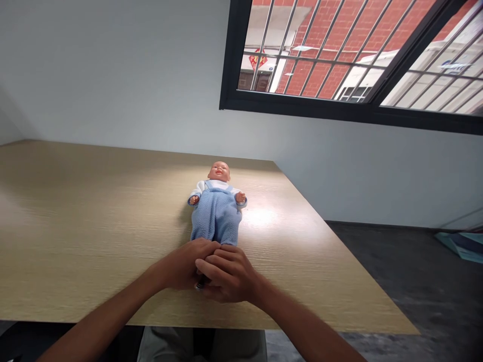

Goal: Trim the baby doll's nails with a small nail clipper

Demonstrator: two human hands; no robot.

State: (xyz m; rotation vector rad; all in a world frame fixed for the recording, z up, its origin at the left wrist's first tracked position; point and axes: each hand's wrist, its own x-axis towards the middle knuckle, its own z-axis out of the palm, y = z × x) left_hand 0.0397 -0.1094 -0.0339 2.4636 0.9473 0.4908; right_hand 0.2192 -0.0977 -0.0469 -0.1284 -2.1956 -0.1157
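A baby doll [216, 208] in blue fleece overalls and a white top lies on its back on the wooden table, its head pointing away from me. My left hand [187, 262] and my right hand [227, 274] are closed together at the lower ends of its trouser legs, and they hide the feet. The right fingers curl over toward the left hand, whose fingers are mostly covered. Beneath the right hand shows a small dark thing with a shiny edge [200, 284], too hidden to name.
The light wooden table [113, 211] has its right edge running down toward the front corner. A barred window [320, 50] is in the grey wall behind it. A teal and dark item [462, 246] lies on the dark floor at the far right.
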